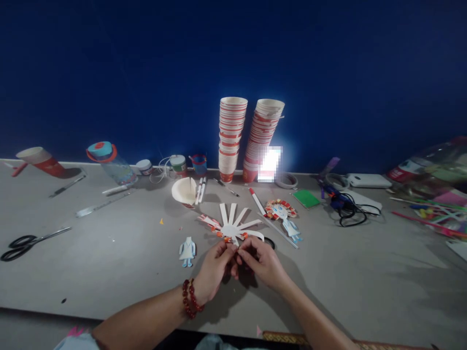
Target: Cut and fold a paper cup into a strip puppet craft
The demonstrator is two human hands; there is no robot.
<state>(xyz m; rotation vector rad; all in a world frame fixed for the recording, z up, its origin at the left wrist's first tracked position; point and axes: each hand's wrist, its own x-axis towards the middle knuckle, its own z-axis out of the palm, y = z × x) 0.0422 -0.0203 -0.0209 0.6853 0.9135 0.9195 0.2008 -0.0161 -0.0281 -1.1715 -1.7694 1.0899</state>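
A paper cup cut into radiating strips (pixel 229 230) lies between my hands and the wall, its white inner side up. Some strips near me are curled into small orange rolls. My left hand (pixel 217 270) pinches one near strip of it between thumb and fingers. My right hand (pixel 263 261) closes on the same strip from the other side, fingertips almost touching the left ones. Left of the hands lies a small paper doll body (pixel 187 252) without a head. Beyond them on the right is a finished-looking paper doll (pixel 280 212) with curled red-and-white hair.
Two tall stacks of paper cups (pixel 232 136) stand by the blue wall near a bright phone screen (pixel 270 164). Scissors (pixel 32 241) lie far left, with a water bottle (pixel 109 163) behind. Markers (pixel 200 190), a cut cup (pixel 184 191) and a black cable (pixel 345 206) are spread around.
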